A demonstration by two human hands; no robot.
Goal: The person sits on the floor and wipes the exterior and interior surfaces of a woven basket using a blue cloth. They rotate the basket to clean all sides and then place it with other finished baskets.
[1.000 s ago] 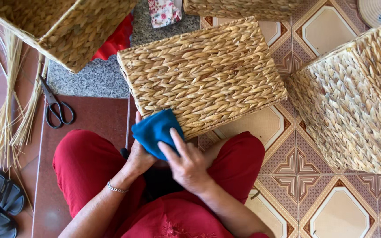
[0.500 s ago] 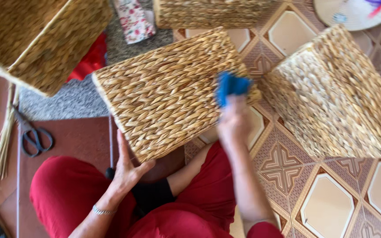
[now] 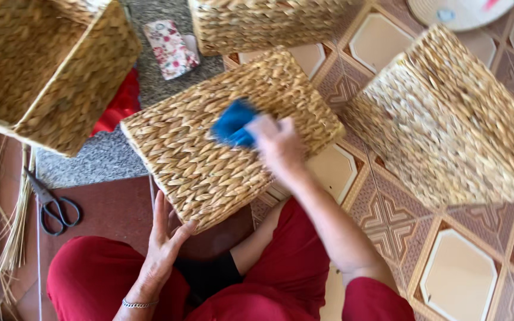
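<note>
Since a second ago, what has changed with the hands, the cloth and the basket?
The right hand carried the blue cloth from the near edge out onto the woven basket, then back toward its middle. The left hand let go of the cloth and now braces the basket's near edge. The scissors lie untouched.

The right hand (image 3: 278,145) presses a blue cloth (image 3: 233,123) on the woven basket (image 3: 209,160) (left hand (image 3: 165,244) steadying its edge).
</note>
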